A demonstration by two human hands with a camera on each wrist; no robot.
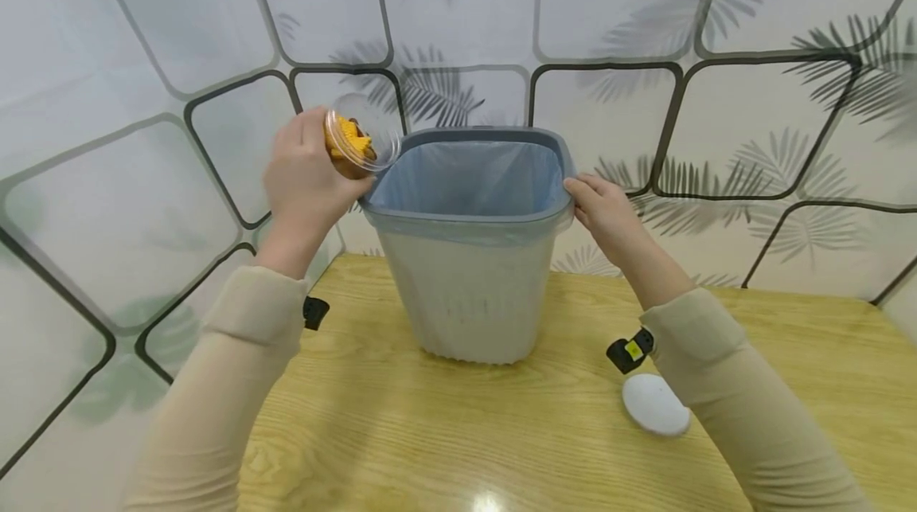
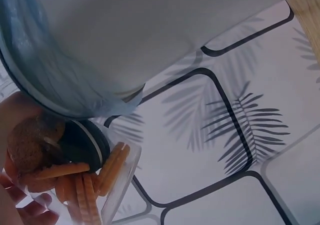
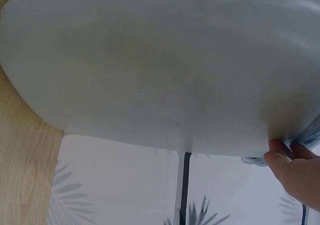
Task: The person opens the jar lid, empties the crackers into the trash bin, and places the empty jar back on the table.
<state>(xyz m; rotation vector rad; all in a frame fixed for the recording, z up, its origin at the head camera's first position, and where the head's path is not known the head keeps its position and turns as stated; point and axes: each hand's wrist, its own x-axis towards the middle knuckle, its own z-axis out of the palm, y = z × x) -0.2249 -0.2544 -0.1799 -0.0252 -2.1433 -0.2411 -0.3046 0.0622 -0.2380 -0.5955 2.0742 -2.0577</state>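
A white trash can [image 1: 469,289] with a grey-blue rim stands on the table, lined with a light blue bag [image 1: 466,177]. My left hand [image 1: 304,170] holds a clear plastic container [image 1: 387,142], tilted with its mouth toward the can's left rim. Inside the container are orange crinkle-cut pieces [image 2: 85,195], brown cookie-like rounds [image 2: 32,142] and a dark round piece [image 2: 82,147]. On the opposite side, my right hand [image 1: 602,213] grips the can's right rim over the folded bag edge, thumb on top. The right wrist view shows its fingers [image 3: 277,152] under the rim.
A white round flat object [image 1: 655,404] lies on the wood-grain table [image 1: 444,432] near the right forearm. Behind the can rises a patterned wall covering [image 1: 609,114] with leaf prints. Small black devices [image 1: 630,350] are worn at the wrists.
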